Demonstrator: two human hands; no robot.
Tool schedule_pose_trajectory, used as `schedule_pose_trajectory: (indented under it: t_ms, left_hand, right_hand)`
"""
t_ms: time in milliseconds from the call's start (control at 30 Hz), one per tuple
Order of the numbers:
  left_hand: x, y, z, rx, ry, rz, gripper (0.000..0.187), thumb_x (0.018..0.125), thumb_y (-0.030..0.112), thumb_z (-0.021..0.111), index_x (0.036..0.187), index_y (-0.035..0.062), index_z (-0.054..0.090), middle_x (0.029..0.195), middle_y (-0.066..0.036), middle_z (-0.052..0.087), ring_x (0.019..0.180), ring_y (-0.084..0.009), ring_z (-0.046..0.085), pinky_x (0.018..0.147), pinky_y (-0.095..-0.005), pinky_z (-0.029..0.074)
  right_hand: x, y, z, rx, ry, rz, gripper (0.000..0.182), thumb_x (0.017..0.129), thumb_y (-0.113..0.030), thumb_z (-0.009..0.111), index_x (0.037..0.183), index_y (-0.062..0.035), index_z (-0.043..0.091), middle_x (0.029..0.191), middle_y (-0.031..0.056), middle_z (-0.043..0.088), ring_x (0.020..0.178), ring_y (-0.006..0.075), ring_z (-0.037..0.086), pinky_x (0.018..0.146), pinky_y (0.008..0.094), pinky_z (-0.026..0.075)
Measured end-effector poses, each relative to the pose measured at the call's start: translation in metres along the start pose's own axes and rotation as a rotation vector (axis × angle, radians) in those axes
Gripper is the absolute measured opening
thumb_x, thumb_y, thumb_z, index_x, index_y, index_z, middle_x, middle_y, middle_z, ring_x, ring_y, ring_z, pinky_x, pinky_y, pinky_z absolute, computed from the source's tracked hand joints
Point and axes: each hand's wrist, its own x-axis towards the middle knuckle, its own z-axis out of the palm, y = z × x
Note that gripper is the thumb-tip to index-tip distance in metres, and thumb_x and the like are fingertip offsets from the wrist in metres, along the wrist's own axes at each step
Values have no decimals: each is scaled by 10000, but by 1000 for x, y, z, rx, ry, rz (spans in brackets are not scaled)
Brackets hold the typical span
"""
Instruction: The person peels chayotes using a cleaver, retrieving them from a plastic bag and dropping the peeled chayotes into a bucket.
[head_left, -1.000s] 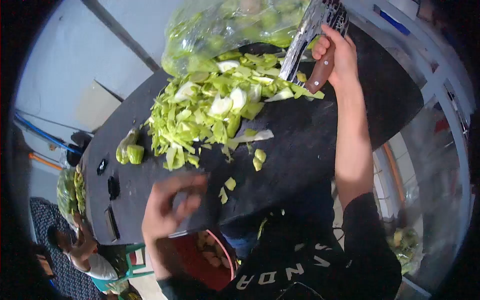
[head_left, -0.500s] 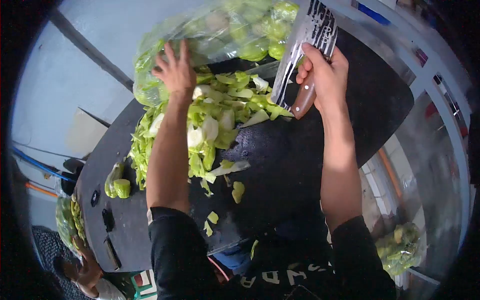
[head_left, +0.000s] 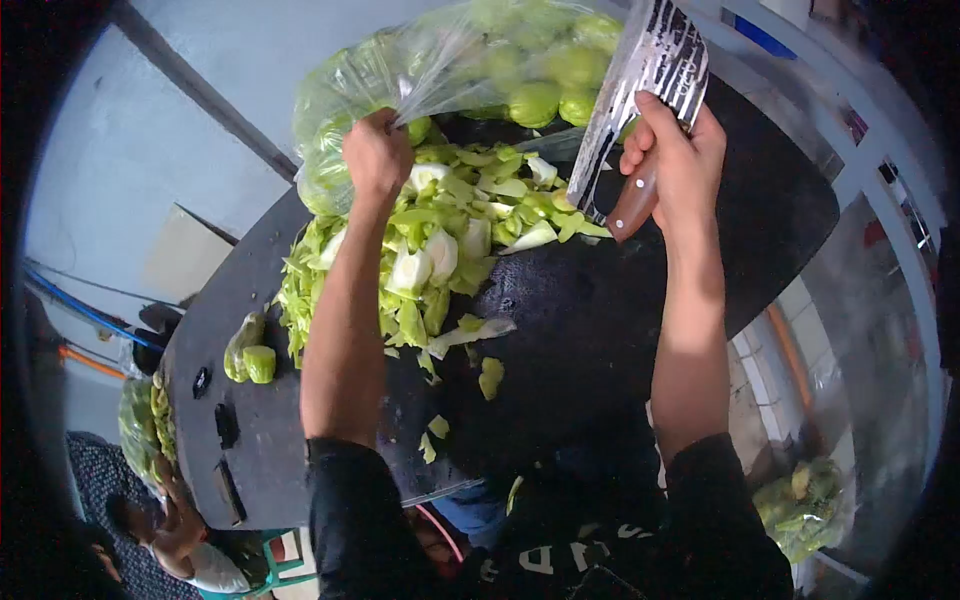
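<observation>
My left hand (head_left: 379,153) is closed on a gathered fold of a clear plastic bag (head_left: 440,75) that holds several round green vegetables (head_left: 535,103). In my right hand (head_left: 675,150) is a cleaver (head_left: 655,75) with a brown riveted handle; its broad blade, streaked black and white, points up beside the bag. Below the bag lies a heap of cut green vegetable pieces (head_left: 430,255), pale inside, partly hidden by my left forearm.
The dark table (head_left: 580,340) carries loose scraps (head_left: 490,378), two green vegetable pieces (head_left: 259,364) and small black objects (head_left: 227,425) at left. Another person (head_left: 180,535) sits at lower left by a filled bag (head_left: 138,420). Another bag of greens (head_left: 800,505) stands at lower right.
My left hand has gone from spread fingers against the bag to a closed grip, pulling its plastic taut. The cleaver stays in my right hand; the whole view has shifted slightly.
</observation>
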Motion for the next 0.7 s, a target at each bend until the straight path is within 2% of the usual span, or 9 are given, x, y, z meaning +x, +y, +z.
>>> schedule_pose_trajectory:
  t_ms: [100,167,200,233,333,367,433,600,700]
  left_hand:
    - [29,-16,8,-103,26,64,191,758,168,601,819,18,702,795,-226,676,756,-382,673,711,-440,513]
    - [48,-9,-4,-242,-99,-251,204,756,166,613,838,4,707,807,-212,690,746,-369,681,694,-432,518]
    - [42,-4,0,-280,-31,-296,215,755,176,624,861,11,713,829,-213,694,743,-381,676,685,-425,523]
    - [20,-2,16,-32,129,-94,206,765,184,623,846,16,711,827,-222,686,732,-391,667,679,-431,521]
    - [-20,1,4,-6,-21,100,209,785,180,596,864,23,708,833,-250,660,802,-414,664,740,-431,524]
    - [-3,0,-3,-14,-15,103,209,785,180,596,864,23,708,833,-250,660,802,-414,664,740,-431,524]
    - [34,-11,-16,-158,-250,-186,243,779,188,584,897,16,706,847,-263,653,875,-417,659,814,-436,512]
    - [-4,-10,6,-98,16,31,231,767,143,566,891,1,699,787,-268,640,796,-424,650,768,-459,507]
    - [-6,4,-15,-62,-204,-45,232,753,130,578,906,8,703,807,-261,646,816,-432,641,778,-455,503]
  right_hand:
    - [3,5,-1,-5,21,20,119,890,-92,653,874,-36,550,604,17,497,488,131,513,440,295,436]
    - [5,10,-3,-15,6,15,118,889,-89,653,872,-36,549,601,18,498,486,129,513,441,293,438]
    - [5,11,-2,2,-6,-2,121,886,-88,655,868,-34,549,599,18,498,484,127,516,436,292,438]
    - [3,11,-2,1,-7,3,121,886,-88,655,868,-34,549,599,18,498,484,127,516,436,292,438]
    - [2,8,4,-43,-16,50,130,881,-94,658,862,-31,547,602,18,503,467,123,507,425,295,436]
    - [5,8,6,-45,-15,40,130,881,-94,658,862,-31,547,602,18,503,467,123,507,425,295,436]
    - [0,12,5,-58,-37,47,133,883,-96,657,863,-27,546,601,20,503,462,125,505,423,297,438]
    - [0,17,3,-177,-102,31,154,892,-110,658,842,-32,535,571,18,499,444,122,506,408,297,436]
    - [-6,18,9,-301,-197,81,173,899,-118,657,824,-33,526,554,19,506,432,110,510,400,281,424]
